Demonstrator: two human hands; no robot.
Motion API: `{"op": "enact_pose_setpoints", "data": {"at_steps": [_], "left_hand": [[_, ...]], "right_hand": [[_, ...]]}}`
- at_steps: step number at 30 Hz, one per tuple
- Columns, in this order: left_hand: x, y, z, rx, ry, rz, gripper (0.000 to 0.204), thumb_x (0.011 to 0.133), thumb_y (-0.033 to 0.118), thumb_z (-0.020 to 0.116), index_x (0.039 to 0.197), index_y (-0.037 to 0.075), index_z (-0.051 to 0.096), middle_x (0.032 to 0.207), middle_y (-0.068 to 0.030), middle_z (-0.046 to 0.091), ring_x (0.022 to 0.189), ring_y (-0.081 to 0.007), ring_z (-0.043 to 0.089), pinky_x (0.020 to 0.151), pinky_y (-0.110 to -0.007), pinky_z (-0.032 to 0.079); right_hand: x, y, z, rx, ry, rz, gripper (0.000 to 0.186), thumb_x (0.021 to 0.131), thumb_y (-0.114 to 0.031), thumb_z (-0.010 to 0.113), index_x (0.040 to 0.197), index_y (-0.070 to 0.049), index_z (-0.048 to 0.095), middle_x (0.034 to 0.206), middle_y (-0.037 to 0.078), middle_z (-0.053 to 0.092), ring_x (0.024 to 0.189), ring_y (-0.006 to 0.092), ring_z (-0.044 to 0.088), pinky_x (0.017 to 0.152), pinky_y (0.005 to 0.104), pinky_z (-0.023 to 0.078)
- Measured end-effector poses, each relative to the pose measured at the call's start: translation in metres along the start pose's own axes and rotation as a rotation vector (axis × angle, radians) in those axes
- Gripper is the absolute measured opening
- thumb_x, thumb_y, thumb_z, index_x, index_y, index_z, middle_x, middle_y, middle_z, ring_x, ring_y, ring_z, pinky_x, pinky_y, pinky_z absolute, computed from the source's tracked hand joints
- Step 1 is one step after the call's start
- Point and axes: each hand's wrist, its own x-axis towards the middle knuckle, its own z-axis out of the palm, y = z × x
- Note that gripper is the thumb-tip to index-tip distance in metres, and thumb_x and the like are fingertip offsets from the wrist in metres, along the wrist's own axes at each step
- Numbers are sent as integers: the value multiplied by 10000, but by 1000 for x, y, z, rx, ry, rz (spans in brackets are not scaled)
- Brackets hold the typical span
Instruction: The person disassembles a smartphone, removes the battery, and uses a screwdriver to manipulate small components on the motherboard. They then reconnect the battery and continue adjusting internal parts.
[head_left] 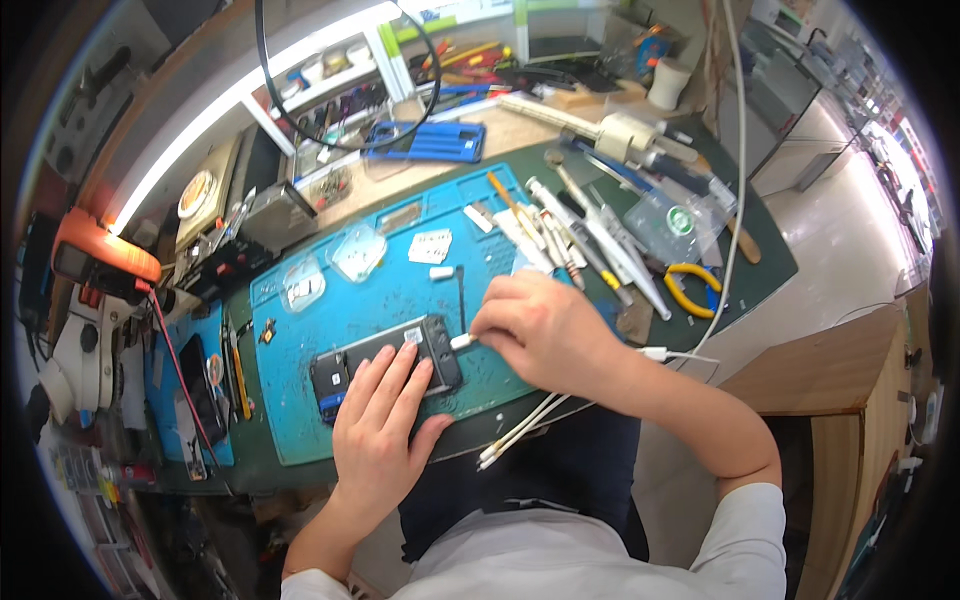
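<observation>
A dark phone with its inner parts showing [438,350] lies sideways on the blue repair mat [290,400]. My left hand [385,430] rests on it, fingers stretched out over its near part. My right hand [540,330] pinches a small white cable plug [460,341] at the phone's right end; whether the plug is inserted is unclear. Loose white cables [530,425] hang over the mat's near right corner. Two clear small trays [355,252] and white pieces [430,247] lie beyond the phone.
Tools, brushes and a bag [675,220] crowd the right side, near yellow-blue pliers [685,295]. An orange meter [105,250] and a second dark phone [205,385] are at left. A blue plastic holder [425,140] sits at back. A wooden cabinet [840,370] stands at right.
</observation>
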Motion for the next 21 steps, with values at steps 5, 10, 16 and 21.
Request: {"op": "enact_pose_setpoints", "data": {"at_steps": [5, 10, 16, 21], "left_hand": [[-5, -5, 0, -20, 35, 17, 560, 891, 226, 812, 1388, 5, 676, 1497, -202, 630, 1415, -420, 561, 1198, -548, 427], [-2, -5, 5, -18, 87, 59, 546, 878, 223, 822, 1356, -2, 685, 1470, -197, 647, 1383, -415, 583, 1187, -544, 439], [-2, -7, 4, 5, 131, 82, 558, 879, 227, 827, 1369, 9, 675, 1453, -194, 655, 1370, -406, 591, 1172, -529, 450], [1, -8, 7, 48, 163, 105, 600, 886, 253, 825, 1409, 18, 651, 1419, -174, 668, 1338, -379, 600, 1139, -499, 463]], "right_hand": [[5, 0, 0, -71, -26, -70, 187, 875, -102, 745, 1059, -78, 758, 1028, 108, 691, 980, 342, 691, 863, 441, 574], [11, -6, -31, -88, -58, 66, 242, 913, -115, 749, 1147, -55, 756, 1105, 116, 724, 1054, 320, 706, 926, 428, 571], [6, 1, -52, -153, 26, 141, 230, 953, -158, 739, 1152, -44, 759, 1075, 140, 748, 982, 319, 730, 884, 419, 585], [-4, 5, -76, -263, 164, 291, 199, 967, -142, 716, 1122, -32, 773, 1040, 139, 759, 901, 310, 745, 806, 397, 580]]}}
